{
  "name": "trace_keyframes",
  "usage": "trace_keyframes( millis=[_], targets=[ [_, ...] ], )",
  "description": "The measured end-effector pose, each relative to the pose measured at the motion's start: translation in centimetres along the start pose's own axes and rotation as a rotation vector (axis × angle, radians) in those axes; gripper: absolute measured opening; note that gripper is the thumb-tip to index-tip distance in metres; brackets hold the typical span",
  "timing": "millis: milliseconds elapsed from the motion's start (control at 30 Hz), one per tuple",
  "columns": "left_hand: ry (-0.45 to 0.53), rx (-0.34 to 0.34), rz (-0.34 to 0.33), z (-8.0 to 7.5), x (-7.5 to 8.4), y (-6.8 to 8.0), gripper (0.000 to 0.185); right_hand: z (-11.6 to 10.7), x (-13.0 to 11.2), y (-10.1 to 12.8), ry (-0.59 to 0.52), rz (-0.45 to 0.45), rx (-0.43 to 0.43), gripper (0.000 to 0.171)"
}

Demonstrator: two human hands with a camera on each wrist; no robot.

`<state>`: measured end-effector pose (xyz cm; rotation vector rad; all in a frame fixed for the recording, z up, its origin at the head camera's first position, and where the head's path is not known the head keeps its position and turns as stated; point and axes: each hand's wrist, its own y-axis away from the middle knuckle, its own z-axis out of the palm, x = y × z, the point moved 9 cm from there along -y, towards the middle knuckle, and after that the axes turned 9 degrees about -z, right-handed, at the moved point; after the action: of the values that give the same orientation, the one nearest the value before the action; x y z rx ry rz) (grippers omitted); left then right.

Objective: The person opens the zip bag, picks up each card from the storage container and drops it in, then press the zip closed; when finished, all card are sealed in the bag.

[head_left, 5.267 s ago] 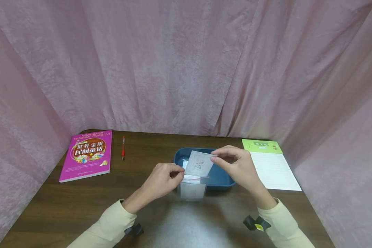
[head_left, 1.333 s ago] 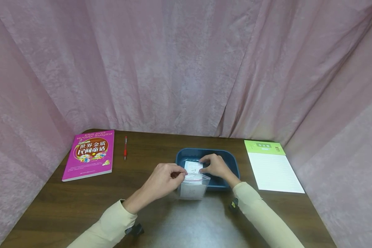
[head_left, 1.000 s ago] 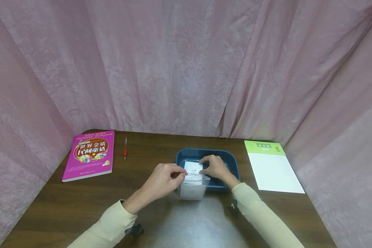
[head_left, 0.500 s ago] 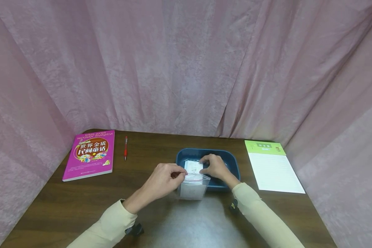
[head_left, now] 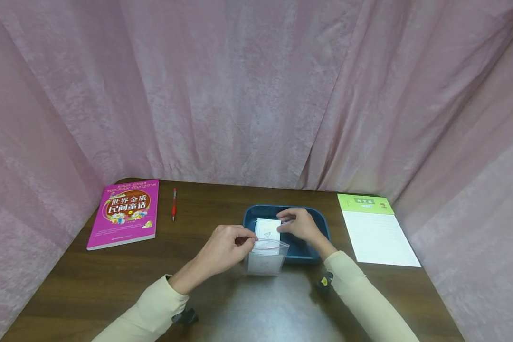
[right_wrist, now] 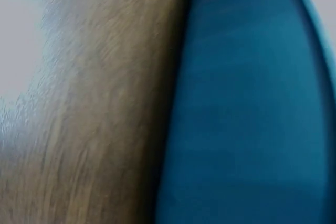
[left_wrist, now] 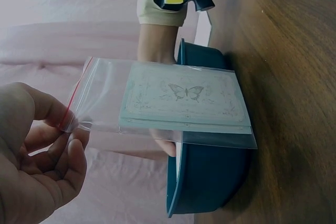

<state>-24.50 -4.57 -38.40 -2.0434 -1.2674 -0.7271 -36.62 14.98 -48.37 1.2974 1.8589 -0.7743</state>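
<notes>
I see left hand point(head_left: 226, 247) pinching red-striped mouth corner of clear zip bag point(left_wrist: 168, 109), so bag stands upright on table point(head_left: 111, 285) just before blue tray point(head_left: 320, 223), mouth kept accessible. 1 butterfly card point(left_wrist: 184, 98) already inside bag. Right hand point(head_left: 299, 225) over tray, fingers curled on white card point(head_left: 268, 229), edge lifted (right wrist view blurred, shows only tray wall). Pink book point(head_left: 125, 213) reads "世界金质民间童话". Red pen point(head_left: 173, 204), green-headed notepad point(head_left: 374, 228) lie aside; notepad writing too small.
</notes>
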Motion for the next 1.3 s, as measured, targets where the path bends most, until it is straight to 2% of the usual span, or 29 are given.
trace_keyframes(
  millis=[133, 300, 767, 1300],
  targets=[
    [0.002, 0.001, 0.002, 0.0, -0.1, -0.1, 0.016, -0.1, -0.3, 0.4, -0.072, 0.017, -0.043, 0.03],
    [0.001, -0.001, -0.011, -0.1, -0.1, -0.1, 0.016, -0.7, -1.3, 0.7, -0.103, -0.019, -0.049, 0.024],
    [0.005, 0.005, -0.023, -0.2, 0.0, -0.1, 0.015, -3.9, -5.3, 1.7, -0.017, -0.195, 0.052, 0.018],
    [0.002, 0.01, -0.035, -0.1, -0.1, -0.2, 0.015, -5.9, -8.9, 3.3, 0.001, -0.274, 0.116, 0.018]
  ],
)
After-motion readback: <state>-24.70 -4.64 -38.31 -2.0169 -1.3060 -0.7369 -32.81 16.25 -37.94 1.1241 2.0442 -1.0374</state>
